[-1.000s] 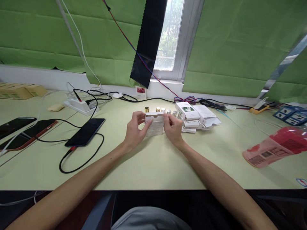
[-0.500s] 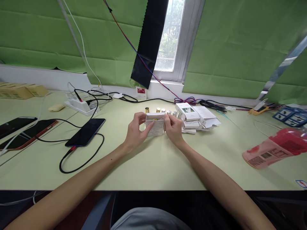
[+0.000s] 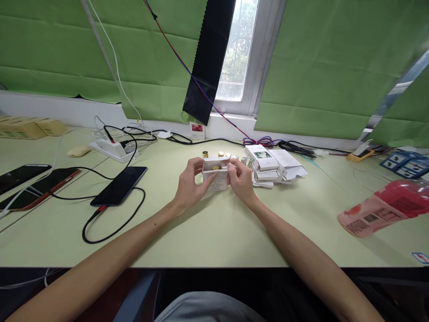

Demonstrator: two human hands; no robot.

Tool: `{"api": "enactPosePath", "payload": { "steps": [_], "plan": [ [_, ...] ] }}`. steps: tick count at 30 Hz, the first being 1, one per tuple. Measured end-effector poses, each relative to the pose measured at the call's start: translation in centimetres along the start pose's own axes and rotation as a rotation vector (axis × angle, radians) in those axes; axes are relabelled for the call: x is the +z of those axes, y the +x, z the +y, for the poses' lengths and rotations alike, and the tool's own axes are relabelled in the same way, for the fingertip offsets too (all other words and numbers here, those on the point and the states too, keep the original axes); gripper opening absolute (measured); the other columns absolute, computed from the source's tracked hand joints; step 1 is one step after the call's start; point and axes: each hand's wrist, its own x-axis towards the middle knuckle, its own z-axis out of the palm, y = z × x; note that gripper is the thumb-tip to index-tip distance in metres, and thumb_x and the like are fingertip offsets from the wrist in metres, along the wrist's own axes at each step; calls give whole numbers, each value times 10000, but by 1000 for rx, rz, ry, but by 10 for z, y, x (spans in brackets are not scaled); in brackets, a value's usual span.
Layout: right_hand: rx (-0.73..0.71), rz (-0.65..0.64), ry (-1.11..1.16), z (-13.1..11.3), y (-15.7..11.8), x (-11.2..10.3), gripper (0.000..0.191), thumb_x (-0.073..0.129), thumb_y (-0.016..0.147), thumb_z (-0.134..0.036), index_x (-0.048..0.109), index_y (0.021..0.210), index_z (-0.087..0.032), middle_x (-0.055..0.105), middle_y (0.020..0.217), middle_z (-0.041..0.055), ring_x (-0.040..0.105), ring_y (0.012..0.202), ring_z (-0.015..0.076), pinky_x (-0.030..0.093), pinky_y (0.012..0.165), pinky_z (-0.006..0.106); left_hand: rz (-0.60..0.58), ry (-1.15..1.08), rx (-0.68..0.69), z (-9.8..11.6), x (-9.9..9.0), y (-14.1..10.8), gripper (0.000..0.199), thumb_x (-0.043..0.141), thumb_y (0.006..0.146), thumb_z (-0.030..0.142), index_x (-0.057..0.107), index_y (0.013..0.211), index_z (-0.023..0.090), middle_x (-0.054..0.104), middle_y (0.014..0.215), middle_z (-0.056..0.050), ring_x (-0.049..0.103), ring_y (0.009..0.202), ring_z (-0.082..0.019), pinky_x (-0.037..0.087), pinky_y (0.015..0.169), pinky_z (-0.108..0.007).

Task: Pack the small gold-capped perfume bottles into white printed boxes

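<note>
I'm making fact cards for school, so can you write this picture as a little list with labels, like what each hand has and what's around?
White box: open on top
Inside it: something round and gold-coloured
Left grip: holds the box's left side
Right grip: seems to pinch its upper right edge
Behind: gold and silver cylinders, partly hidden
Right of the hands: pile of white boxes
Far right: pink-and-red bottle
Left of the hands: dark phone, lying flat
</note>
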Motion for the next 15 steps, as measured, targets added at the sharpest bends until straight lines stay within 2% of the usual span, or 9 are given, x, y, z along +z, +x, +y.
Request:
{"api": "enactPosePath", "payload": {
  "steps": [5, 10, 15],
  "plan": [
    [-33, 9, -30, -2, 0, 0, 383, 436, 1005, -472, 662, 857, -200, 475, 443, -52, 471, 420, 135, 381, 487, 273, -5, 44, 27, -1, 0, 0, 371, 689, 905, 357, 517, 1212, 235, 661, 1168, -67, 694, 1005, -192, 631, 895, -412],
    [-23, -13, -39, 0, 2, 0, 521, 391, 1021, -570, 715, 893, -182, 473, 439, -51, 475, 428, 127, 400, 529, 263, -4, 70, 67, 0, -1, 1, 234, 647, 934, 323, 576, 1136, 227, 656, 1111, -53, 665, 1014, -182, 629, 868, -374],
    [-69, -105, -120, 4, 6, -7, 561, 353, 1032, -545, 763, 928, -176, 450, 434, -49, 485, 469, 138, 402, 567, 263, -8, 63, 61, 2, -2, 1, 248, 655, 928, 327, 576, 1139, 223, 656, 1111, -55, 660, 1001, -179, 631, 859, -373]
  ]
}}
